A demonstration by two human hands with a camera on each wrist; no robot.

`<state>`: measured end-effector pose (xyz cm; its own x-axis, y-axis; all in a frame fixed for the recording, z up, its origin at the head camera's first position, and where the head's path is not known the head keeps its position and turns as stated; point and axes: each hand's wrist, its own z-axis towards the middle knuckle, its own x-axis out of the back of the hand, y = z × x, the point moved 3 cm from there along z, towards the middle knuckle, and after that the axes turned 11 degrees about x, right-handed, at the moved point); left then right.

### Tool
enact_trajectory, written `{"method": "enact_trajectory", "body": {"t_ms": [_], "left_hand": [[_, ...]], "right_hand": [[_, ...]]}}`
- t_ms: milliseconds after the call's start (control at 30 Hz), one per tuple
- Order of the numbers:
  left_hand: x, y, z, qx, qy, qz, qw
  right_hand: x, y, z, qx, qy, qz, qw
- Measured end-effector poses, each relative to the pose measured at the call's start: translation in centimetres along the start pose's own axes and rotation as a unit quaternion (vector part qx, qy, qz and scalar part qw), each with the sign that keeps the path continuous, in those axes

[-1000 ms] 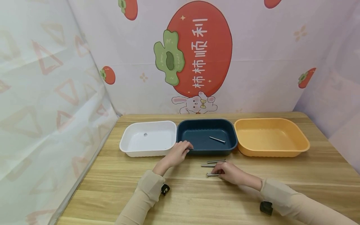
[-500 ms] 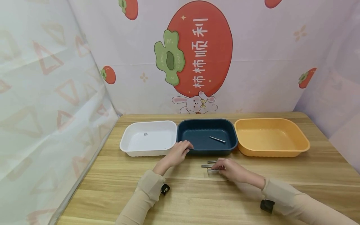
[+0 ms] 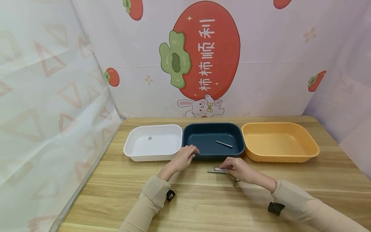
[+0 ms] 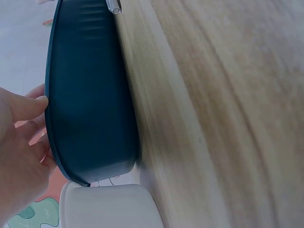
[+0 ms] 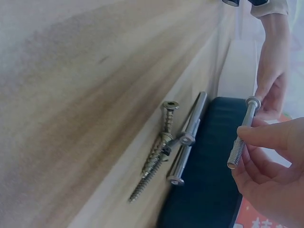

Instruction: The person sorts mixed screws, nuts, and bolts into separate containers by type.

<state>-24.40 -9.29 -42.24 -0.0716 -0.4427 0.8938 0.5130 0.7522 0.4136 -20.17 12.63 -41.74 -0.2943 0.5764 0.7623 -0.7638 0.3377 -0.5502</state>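
Note:
My left hand [image 3: 183, 158] holds the near rim of a dark blue tray [image 3: 200, 146], thumb outside in the left wrist view. A silver bolt [image 3: 224, 144] lies inside that tray. In front of it, my right hand [image 3: 240, 169] pinches another bolt [image 5: 243, 135] between thumb and fingers, its round head pointing away from the palm. The right wrist view has loose bolts [image 5: 178, 165] on the wooden table beside the tray, and a small heap of threaded screws [image 5: 156, 154] near them. From the head, my right hand hides most of that heap.
To the left stands a white tray [image 3: 159, 146] with a small metal piece [image 3: 150, 138] in it. A yellow tray [image 3: 279, 141] stands to the right. All three trays sit in a row toward the table's [image 3: 185, 206] back, before a printed cloth.
My right hand has lifted a bolt off the table and moved it forward, toward the dark blue tray. Screws now show below that hand. The left hand stays on the rim.

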Motion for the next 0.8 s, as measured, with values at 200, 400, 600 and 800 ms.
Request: {"method": "enact_trajectory", "body": {"t_ms": [200,400,600,800], "left_hand": [[0.0,0.0,0.0,0.001,0.0,-0.001,1.0],[0.1,0.1,-0.1,-0.002,-0.001,-0.001,1.0],[0.2,0.1,-0.1,-0.012,0.006,0.001,0.9999],[0.1,0.1,-0.1,-0.007,0.003,0.005,1.0]], "right_hand": [[0.8,0.0,0.4,0.015,0.017,-0.016,1.0],[1.5,0.4,0.6,-0.014,0.013,-0.014,1.0],[2.3,0.7,1.1,-0.026,0.018,-0.015,0.999],[2.8,1.2,1.6,-0.032,0.024,-0.018,0.999]]}}
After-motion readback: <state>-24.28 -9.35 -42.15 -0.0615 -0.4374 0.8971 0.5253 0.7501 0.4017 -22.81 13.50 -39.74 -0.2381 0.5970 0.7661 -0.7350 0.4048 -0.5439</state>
